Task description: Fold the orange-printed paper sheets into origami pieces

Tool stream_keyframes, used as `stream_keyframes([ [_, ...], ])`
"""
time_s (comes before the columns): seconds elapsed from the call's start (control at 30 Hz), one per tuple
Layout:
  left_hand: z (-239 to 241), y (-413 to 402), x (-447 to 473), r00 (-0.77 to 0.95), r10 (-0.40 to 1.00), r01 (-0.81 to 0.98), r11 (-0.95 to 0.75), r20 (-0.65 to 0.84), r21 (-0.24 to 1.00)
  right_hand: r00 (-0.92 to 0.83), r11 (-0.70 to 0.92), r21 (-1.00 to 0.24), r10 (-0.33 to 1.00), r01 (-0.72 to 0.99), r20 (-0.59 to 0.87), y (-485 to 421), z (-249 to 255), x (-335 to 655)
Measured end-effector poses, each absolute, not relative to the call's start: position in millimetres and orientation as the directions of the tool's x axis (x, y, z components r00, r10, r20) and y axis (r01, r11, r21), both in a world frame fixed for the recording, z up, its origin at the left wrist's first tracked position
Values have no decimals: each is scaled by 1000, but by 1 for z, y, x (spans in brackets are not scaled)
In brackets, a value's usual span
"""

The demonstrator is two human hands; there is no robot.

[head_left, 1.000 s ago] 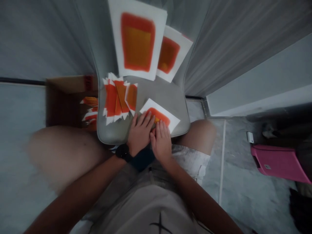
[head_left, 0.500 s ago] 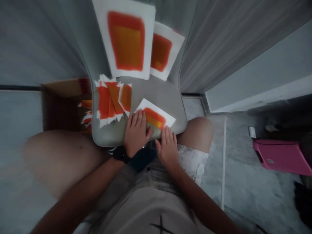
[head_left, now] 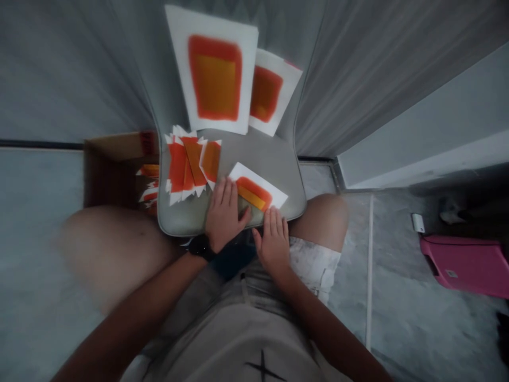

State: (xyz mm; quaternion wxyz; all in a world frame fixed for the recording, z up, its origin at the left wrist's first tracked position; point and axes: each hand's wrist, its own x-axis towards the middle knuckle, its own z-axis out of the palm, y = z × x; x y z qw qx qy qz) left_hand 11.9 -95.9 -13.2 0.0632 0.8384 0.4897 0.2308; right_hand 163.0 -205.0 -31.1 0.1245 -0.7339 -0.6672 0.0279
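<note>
Fingers (head_left: 226,193) of your left hand (head_left: 222,217): stretched out and close together, clasping nothing, their tips at the left end of the small paper piece; your thumb points out to the right.
Fingers of your right hand (head_left: 275,241): likewise extended and unclenched, the tips at the paper's lower right corner, just right of centre in the frame.
Small paper piece (head_left: 258,187): lying aslant near the middle of the frame, white-edged, with a red-orange patch and a yellow-orange band along the side nearest you.
Watch (head_left: 201,246): dark, on your left wrist.
Chair seat (head_left: 270,151): grey, under the papers and your fingertips, with its front edge towards you.
Overlapping papers (head_left: 189,167): orange and white, fanned left of centre, just beside your left fingers.
Large sheets: one (head_left: 214,79) at upper centre, partly covering another (head_left: 267,93) to its right; both white with red-orange patches.
Cardboard box (head_left: 119,147): left of the seat, with more orange and white papers (head_left: 149,185) showing.
Pink object (head_left: 465,265): on the floor (head_left: 401,318) at far right, near a small white item (head_left: 417,223).
</note>
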Motion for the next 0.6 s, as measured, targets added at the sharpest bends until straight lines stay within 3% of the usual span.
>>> stream_keyframes([
  [0.17,-12,-111,8,659,633,585,-771,406,251,118,-99,-229,991,968,68,-203,-26,160],
  [0.3,-12,-126,15,806,530,492,-847,264,200,112,-103,-231,993,968,24,-203,-24,161],
  [0.6,1,-117,22,659,734,705,-679,167,202,115,-85,-330,991,940,72,-202,-25,164],
])
